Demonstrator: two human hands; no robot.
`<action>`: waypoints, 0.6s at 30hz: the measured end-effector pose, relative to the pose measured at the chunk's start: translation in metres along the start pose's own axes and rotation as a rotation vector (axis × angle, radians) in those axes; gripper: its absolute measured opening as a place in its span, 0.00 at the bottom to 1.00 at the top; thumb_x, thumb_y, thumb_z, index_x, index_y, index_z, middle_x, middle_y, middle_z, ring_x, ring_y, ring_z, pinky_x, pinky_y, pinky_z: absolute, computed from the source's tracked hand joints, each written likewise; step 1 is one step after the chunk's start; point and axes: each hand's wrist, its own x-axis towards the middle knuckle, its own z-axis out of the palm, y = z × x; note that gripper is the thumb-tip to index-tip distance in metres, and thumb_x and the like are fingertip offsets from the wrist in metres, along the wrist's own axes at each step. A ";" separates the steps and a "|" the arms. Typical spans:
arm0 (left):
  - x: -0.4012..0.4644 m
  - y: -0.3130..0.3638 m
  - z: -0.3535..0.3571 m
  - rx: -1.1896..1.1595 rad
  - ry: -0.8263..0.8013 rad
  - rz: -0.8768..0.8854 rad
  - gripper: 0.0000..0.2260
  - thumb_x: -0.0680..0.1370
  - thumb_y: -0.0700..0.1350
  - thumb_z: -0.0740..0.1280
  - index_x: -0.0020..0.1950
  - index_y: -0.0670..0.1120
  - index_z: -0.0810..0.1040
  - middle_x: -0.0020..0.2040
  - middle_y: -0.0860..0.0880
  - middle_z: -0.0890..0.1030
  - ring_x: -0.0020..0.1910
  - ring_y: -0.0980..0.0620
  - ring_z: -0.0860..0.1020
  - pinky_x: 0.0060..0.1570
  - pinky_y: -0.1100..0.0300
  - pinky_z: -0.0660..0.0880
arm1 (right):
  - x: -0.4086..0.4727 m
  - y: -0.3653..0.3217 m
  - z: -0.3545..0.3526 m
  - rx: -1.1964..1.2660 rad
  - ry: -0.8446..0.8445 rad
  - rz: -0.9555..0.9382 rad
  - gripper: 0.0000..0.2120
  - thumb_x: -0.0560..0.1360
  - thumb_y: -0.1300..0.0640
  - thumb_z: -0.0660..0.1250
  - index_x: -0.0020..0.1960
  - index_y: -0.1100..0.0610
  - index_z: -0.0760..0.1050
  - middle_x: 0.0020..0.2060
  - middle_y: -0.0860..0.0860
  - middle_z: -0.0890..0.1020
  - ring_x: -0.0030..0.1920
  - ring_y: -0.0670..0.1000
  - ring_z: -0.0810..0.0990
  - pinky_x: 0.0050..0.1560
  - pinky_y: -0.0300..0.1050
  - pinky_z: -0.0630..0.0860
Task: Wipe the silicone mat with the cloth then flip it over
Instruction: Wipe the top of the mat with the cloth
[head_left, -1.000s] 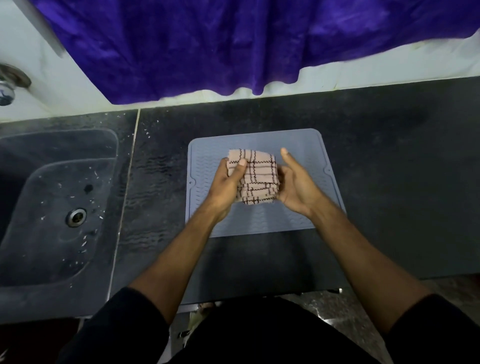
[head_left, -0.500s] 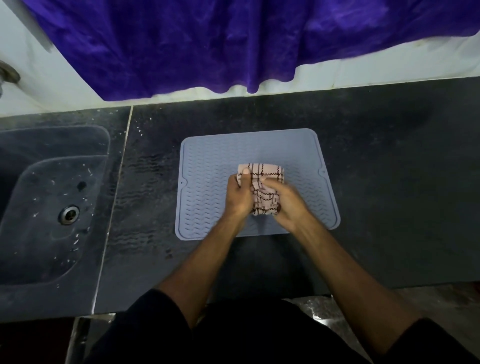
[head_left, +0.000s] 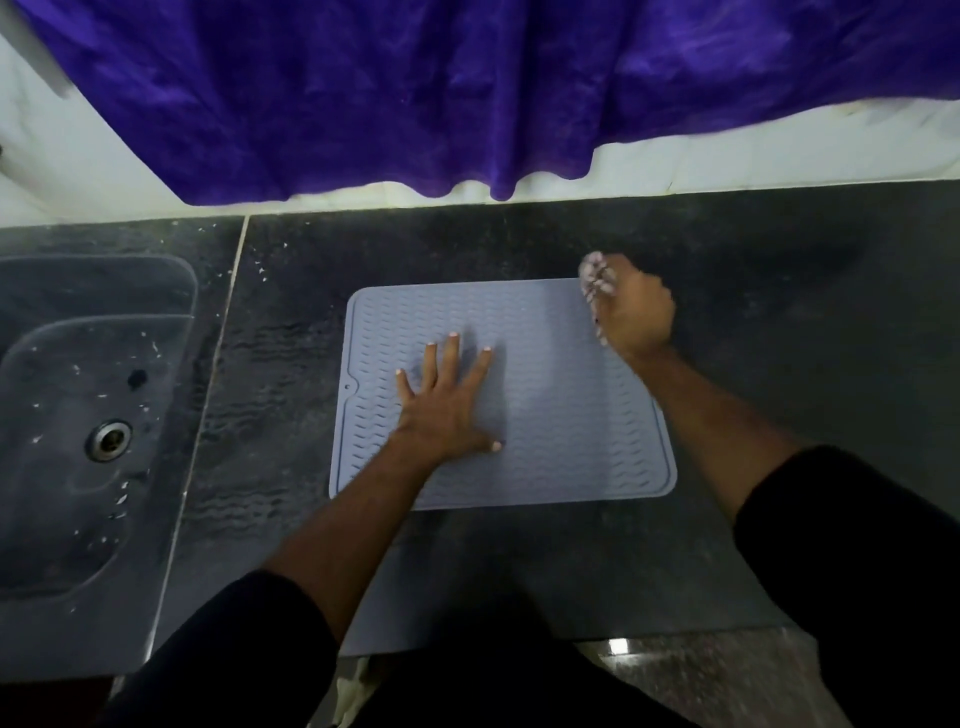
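Both hands have parted since half a second ago: then they bunched the cloth together mid-mat, and now the right hand (head_left: 635, 306) has carried it alone to the mat's far right corner, while the left hand (head_left: 445, 400) has dropped flat onto the mat. The right grip is closed round the cloth (head_left: 594, 275), of which only a blurred pale wad shows past the knuckles. The left grip holds nothing; its fingers are spread and pressing the silicone mat (head_left: 566, 415) down, left of centre.

That mat lies flat on the dark bench (head_left: 779, 322), near its front edge, with the sink (head_left: 98, 405) well apart to the left. It is a grey-blue rectangle with rounded corners, a raised rim and rows of wavy ridges.

It will likely handle light and floppy, clinging somewhat to the bench yet liable to creep under a wiping stroke, hence the pinning palm. For the flip, a corner or the rim is the place to pinch and peel.
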 end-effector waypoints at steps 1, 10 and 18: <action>0.004 0.003 -0.005 0.015 -0.047 -0.013 0.56 0.67 0.64 0.73 0.75 0.61 0.31 0.75 0.48 0.26 0.74 0.42 0.29 0.68 0.33 0.36 | -0.003 -0.008 0.008 -0.020 -0.033 -0.088 0.12 0.77 0.56 0.63 0.59 0.54 0.76 0.50 0.59 0.82 0.51 0.62 0.80 0.51 0.53 0.77; 0.015 0.010 -0.017 -0.006 -0.245 -0.060 0.57 0.67 0.59 0.76 0.77 0.58 0.33 0.75 0.47 0.25 0.74 0.38 0.30 0.69 0.28 0.46 | 0.003 -0.019 0.004 -0.040 0.011 -0.169 0.11 0.76 0.56 0.68 0.56 0.59 0.77 0.53 0.58 0.79 0.52 0.60 0.77 0.50 0.53 0.76; 0.024 0.015 -0.020 0.011 -0.258 -0.083 0.61 0.64 0.57 0.78 0.75 0.61 0.30 0.74 0.49 0.24 0.74 0.36 0.30 0.66 0.24 0.49 | 0.016 -0.010 0.017 -0.432 -0.208 -0.239 0.17 0.76 0.62 0.65 0.64 0.61 0.74 0.61 0.59 0.73 0.62 0.60 0.70 0.58 0.55 0.73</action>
